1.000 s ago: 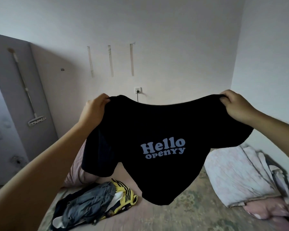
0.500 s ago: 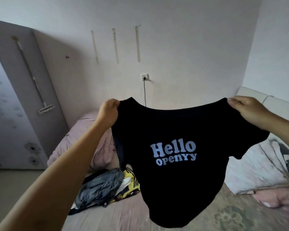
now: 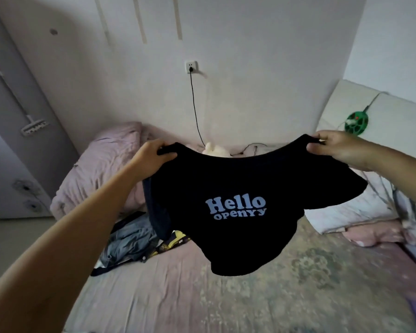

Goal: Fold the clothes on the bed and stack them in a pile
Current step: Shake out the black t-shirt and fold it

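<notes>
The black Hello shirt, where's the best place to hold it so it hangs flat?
By its two top corners, one from each side, as the hands do now: the left hand and right hand pinch the shoulders of the black shirt. Held there it spreads wide, with the print facing you and the hem hanging free above the bed, probably ready to lay down and fold.
</notes>
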Available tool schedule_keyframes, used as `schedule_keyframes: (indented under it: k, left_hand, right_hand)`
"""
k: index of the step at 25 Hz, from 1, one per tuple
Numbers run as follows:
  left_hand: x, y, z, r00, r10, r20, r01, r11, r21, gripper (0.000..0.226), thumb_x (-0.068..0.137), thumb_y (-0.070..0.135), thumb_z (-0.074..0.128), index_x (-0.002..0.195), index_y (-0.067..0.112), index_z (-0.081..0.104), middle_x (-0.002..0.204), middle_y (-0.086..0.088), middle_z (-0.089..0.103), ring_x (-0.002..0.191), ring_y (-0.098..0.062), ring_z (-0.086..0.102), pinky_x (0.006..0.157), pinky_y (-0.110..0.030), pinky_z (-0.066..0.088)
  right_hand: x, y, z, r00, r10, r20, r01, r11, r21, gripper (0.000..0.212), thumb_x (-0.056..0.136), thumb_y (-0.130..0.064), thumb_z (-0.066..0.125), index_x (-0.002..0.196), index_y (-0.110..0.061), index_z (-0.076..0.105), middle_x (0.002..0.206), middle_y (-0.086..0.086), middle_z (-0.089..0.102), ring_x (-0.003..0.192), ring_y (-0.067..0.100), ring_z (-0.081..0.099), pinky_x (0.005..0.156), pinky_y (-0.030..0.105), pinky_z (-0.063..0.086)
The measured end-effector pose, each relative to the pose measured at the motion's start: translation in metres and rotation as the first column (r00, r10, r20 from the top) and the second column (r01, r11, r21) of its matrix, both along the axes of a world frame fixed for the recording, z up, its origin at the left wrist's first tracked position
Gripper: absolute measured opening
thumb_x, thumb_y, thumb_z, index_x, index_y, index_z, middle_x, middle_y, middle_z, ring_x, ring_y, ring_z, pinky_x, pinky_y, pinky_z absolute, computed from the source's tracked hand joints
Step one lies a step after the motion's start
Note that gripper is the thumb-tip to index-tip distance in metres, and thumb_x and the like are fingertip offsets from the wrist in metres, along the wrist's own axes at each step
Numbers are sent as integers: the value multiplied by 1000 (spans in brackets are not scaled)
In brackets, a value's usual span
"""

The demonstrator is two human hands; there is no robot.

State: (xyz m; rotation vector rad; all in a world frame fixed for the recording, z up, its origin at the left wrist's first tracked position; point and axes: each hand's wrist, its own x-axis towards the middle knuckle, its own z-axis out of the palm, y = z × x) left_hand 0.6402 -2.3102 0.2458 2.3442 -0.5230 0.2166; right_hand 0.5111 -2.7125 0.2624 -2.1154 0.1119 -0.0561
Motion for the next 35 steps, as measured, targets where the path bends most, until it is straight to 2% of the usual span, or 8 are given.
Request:
schedule_keyframes:
  k: [5,9,13,16,22,25,29,35]
  left_hand:
    - [-7,5,-72,932,-158,-326,212,967,138,7,90,6,61,93,1,58,77,-5,56,68,-5,55,59,-11,40]
    - [-20,7,-103,768,-162,-620,380,894,236,17,93,18,59,101,4,60,89,-6,61,85,-19,57,75,-27,42]
    - [-53,8,-138,269,-48,-962,411,909,70,25,90,12,57,114,4,57,101,-7,70,87,-13,68,70,-20,54]
    - [-50,12,-168,133,-23,-991,395,918,32,39,86,15,59,124,6,55,122,-14,63,106,-24,64,88,-33,54]
    - [-8,6,-275,161,69,-985,310,944,116,31,93,16,57,123,7,55,112,-5,66,101,-19,64,88,-32,53]
    - [25,-5,-362,433,130,-892,459,820,342,30,94,27,58,118,9,56,100,-4,61,83,-18,58,61,-24,47]
    - [68,-23,-508,685,128,-717,441,710,548,28,93,26,58,113,6,55,114,-15,58,103,-30,53,79,-32,40]
    - [123,-50,-603,909,203,-364,107,730,675,21,98,21,47,113,7,50,108,-21,58,94,-36,55,73,-36,36]
  right_hand:
    - [-13,-6,-82,934,138,-330,-149,989,-8,76,57,-67,72,112,-15,64,100,0,72,90,11,68,73,19,50]
    - [-24,-12,-131,809,236,-539,-149,968,201,81,45,-61,85,108,-12,68,100,14,71,86,26,69,67,29,54]
    - [-39,-10,-173,597,399,-696,-195,914,357,55,61,-45,81,106,-15,71,113,22,66,96,36,65,86,42,49]
    - [-39,-13,-207,470,447,-761,-141,889,436,62,60,-39,86,112,-9,69,117,26,63,88,32,68,78,36,53]
    - [1,-6,-303,403,380,-833,-29,915,403,88,38,-42,95,114,-7,66,117,21,65,96,31,68,80,38,56]
    - [37,-1,-381,506,179,-844,9,977,212,79,50,-48,89,112,-9,59,115,9,65,98,24,66,82,30,54]
    - [80,-6,-519,676,-68,-734,79,997,-19,56,89,-43,58,131,-6,52,128,11,57,111,27,56,96,37,43]
    - [146,-21,-628,868,-264,-420,120,933,-339,40,96,-38,51,120,-6,59,122,19,59,110,36,55,77,30,35]
